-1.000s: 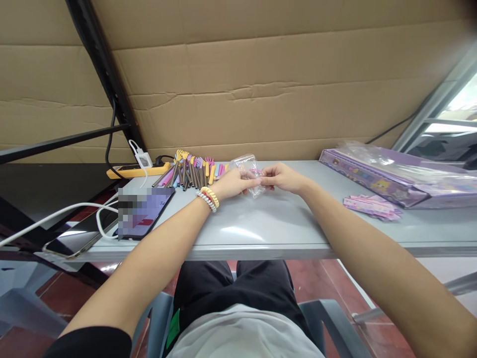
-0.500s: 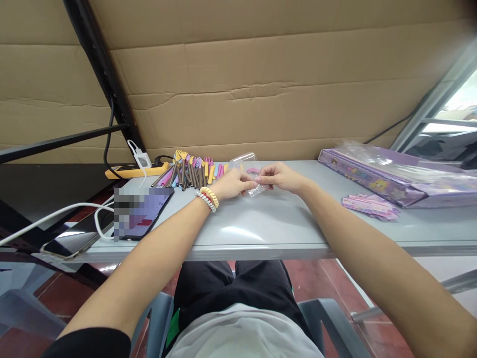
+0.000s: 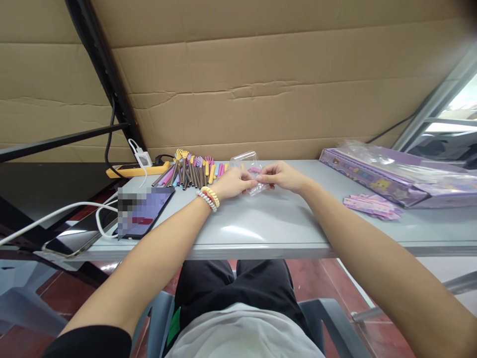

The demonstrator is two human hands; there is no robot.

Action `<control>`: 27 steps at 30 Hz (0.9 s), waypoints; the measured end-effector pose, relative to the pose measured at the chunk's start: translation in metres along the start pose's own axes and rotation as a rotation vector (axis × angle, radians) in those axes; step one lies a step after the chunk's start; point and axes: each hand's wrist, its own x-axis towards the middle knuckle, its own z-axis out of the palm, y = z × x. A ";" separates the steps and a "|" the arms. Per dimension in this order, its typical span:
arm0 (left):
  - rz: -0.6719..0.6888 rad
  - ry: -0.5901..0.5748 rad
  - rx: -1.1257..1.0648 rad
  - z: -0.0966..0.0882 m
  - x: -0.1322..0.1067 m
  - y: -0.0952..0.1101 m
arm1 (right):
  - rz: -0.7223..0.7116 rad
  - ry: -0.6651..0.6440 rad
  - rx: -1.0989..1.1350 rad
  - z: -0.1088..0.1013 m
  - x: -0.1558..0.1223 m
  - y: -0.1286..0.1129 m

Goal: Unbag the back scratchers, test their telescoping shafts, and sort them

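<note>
Right grip (image 3: pixel 279 176) slightly leftward, one bag (image 3: pixel 246 158)

At the left of the table (image 3: pixel 268 223), a phone (image 3: pixel 149 217) with a lit screen, just beside a dark phone (image 3: pixel 76 239); behind, a yellow power strip (image 3: pixel 155 170), a white charger (image 3: pixel 143 158) and white cable (image 3: pixel 70 211). Beyond, a cardboard wall (image 3: pixel 253 119) and slanting black post (image 3: pixel 99 64); below, a grey chair (image 3: pixel 333 318) over red floor tiles (image 3: pixel 315 278).
</note>
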 end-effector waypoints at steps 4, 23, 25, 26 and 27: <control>-0.009 0.008 0.011 0.001 0.000 0.000 | -0.006 -0.010 0.004 0.000 0.000 0.000; -0.032 0.004 0.021 0.000 0.001 0.001 | -0.017 0.015 -0.058 0.000 0.001 0.002; -0.026 0.006 0.027 0.000 0.001 0.001 | -0.033 0.031 -0.083 0.001 0.000 0.001; -0.024 0.006 0.024 0.000 0.001 0.001 | -0.043 0.040 -0.091 0.001 0.000 0.001; -0.022 0.005 0.017 0.000 0.001 0.001 | -0.052 0.049 -0.094 0.001 0.000 0.001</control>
